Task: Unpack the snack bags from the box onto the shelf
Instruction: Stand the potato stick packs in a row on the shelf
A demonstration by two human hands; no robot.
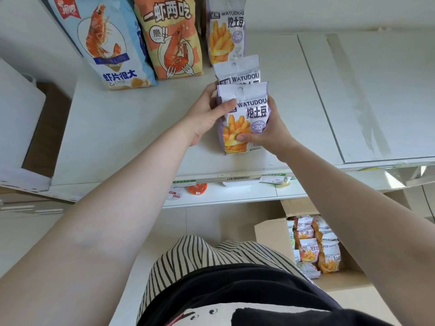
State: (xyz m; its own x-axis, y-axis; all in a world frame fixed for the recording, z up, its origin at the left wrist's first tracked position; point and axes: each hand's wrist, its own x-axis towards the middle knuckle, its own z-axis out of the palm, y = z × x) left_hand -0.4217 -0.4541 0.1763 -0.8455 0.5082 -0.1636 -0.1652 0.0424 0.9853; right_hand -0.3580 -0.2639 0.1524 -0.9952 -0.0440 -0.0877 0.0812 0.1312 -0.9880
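Two hands close on one purple-and-white fries bag (244, 121) near the centre of the frame, standing it upright on the white shelf (122, 128). The left hand (207, 114) grips the bag's left edge, thumb curled over the front near the top corner and the fingers wrapped behind, where they are hidden. The right hand (266, 132) holds the lower right side, its thumb pressed flat across the printed fries and its fingers curled round the back edge. Both forearms reach up from the bottom corners of the frame and meet at the bag, wrists bent slightly inward. Just behind the held bag stands a second fries bag (237, 71) of the same kind, touching or nearly touching it, and behind that a third fries bag (224, 31) in the upper middle of the frame, the three forming a row running away from the shelf edge. To the upper left stand a blue shrimp-chip bag (103, 43) and an orange shrimp-chip bag (169, 38), side by side. In the lower right of the frame an open cardboard box (270, 234) sits on the floor with more small snack bags (315, 245) packed inside. Striped trousers (200, 255) and a black top (235, 292) fill the bottom centre.
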